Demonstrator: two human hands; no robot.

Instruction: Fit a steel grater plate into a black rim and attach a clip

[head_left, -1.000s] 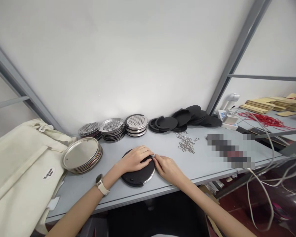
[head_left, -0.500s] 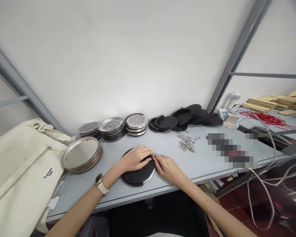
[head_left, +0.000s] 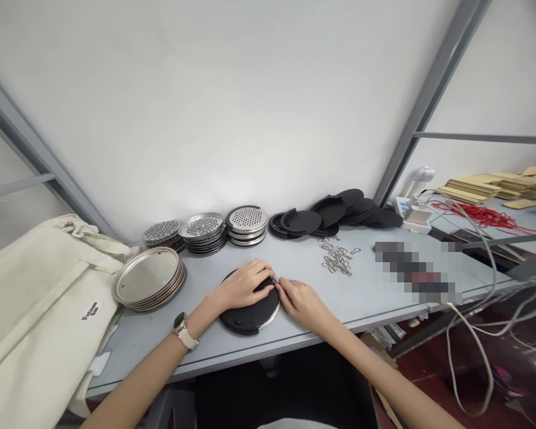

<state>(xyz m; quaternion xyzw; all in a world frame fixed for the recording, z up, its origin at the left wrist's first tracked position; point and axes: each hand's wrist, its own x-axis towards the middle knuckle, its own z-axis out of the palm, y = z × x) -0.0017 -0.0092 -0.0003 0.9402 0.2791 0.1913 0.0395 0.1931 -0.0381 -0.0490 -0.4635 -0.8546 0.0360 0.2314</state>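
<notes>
On the table in front of me lies a round black plastic cover [head_left: 250, 317] with a metal disc's silver edge showing at its right side. My left hand [head_left: 248, 286] rests across the cover, its fingers bent over the far right rim and holding it. At that rim a small silver snap hook [head_left: 274, 279] sticks out between my two hands. My right hand [head_left: 298, 300] pinches the hook with thumb and forefinger; the fingertips partly hide it. Beyond my right hand is a loose pile of silver snap hooks [head_left: 338, 260].
Along the wall stand stacks of round grater discs [head_left: 202, 226] and perforated discs [head_left: 248, 220]. Plain metal discs [head_left: 146, 277] are stacked at left beside a cream canvas bag [head_left: 36, 310]. Black covers [head_left: 301, 221] lie overlapping at the back. Cables [head_left: 489, 357] hang at right.
The snap hook at the rim shows a little more, tilted up to the left, as my left fingertips shift slightly. Both hands stay at the black cover.
</notes>
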